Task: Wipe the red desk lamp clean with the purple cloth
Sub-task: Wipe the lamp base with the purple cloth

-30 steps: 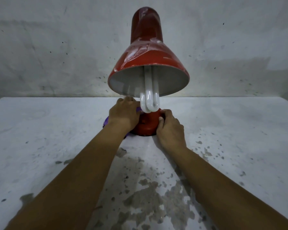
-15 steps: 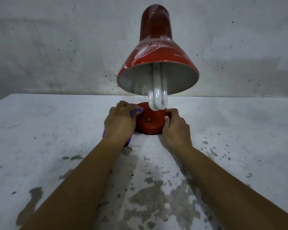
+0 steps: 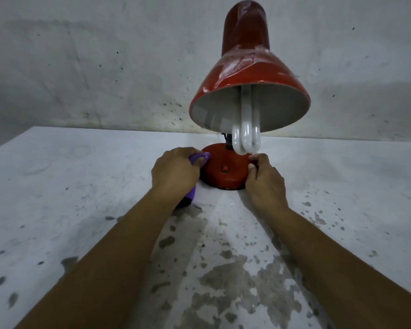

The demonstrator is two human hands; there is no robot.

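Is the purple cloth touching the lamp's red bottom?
Touching. The head view shows the purple cloth, held by the left hand, pressed against the lamp base.

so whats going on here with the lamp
A person is wiping a red desk lamp on a worn white table. The left hand grips a purple cloth against the left side of the round base, while the right hand holds the base's right edge. The shade still shows whitish smears.
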